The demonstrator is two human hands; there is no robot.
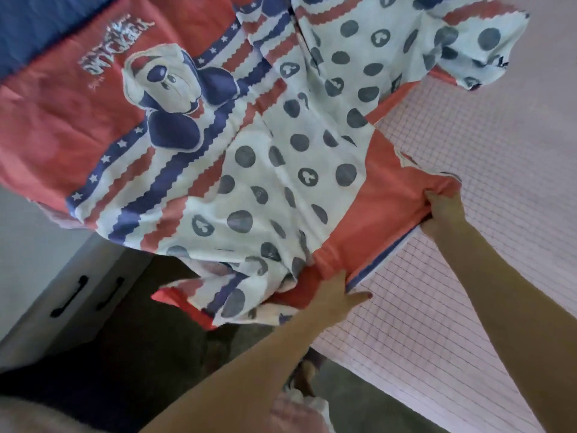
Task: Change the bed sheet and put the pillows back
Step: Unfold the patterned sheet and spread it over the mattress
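Observation:
A red, white and blue cartoon-print sheet point(265, 145) with dark dots and striped bands lies spread over the left part of the bed. Under it shows a pale pink sheet with a thin grid pattern point(468, 214) covering the mattress. My right hand point(443, 214) grips the sheet's red edge near the middle right, fingers curled into the fabric. My left hand point(337, 295) holds the same red edge lower down, thumb stretched out over the grid sheet. A loose corner of the printed sheet hangs off the bed's near side.
A white cabinet point(71, 295) with two black handles stands at the lower left beside the bed. Dark carpet point(150, 370) fills the floor between cabinet and bed. Blue fabric point(37, 23) lies at the top left corner. A pale crumpled cloth point(299, 407) lies on the floor below.

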